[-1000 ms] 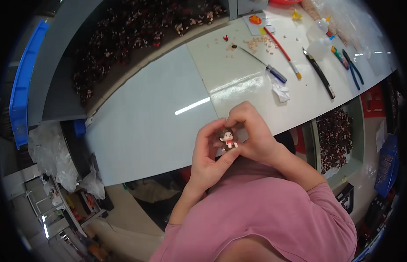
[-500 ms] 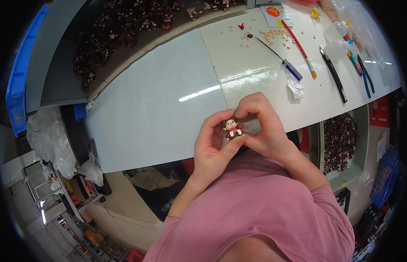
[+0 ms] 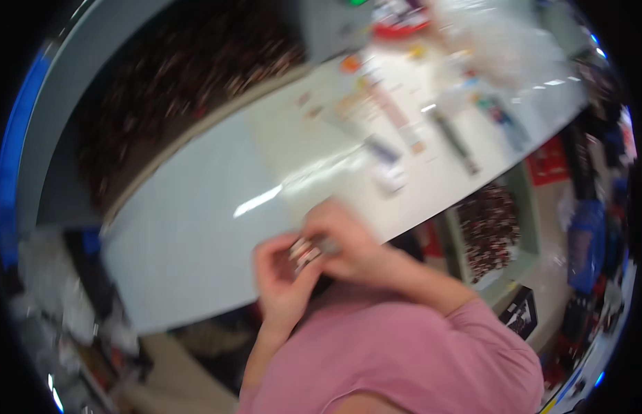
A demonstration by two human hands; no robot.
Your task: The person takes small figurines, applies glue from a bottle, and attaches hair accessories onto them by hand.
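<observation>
crowding the white table beyond both hands: blurred tools.

One small figure is observed, held between both hands at the near edge of the white worktop, just in front of the person's chest. Motion blur is heavy; only brown, red and pale patches can be made out, with no finer shape or orientation readable. The left hand pinches it from below and the side; the right hand closes over it from the right. It is clear of the worktop surface.
</observation>
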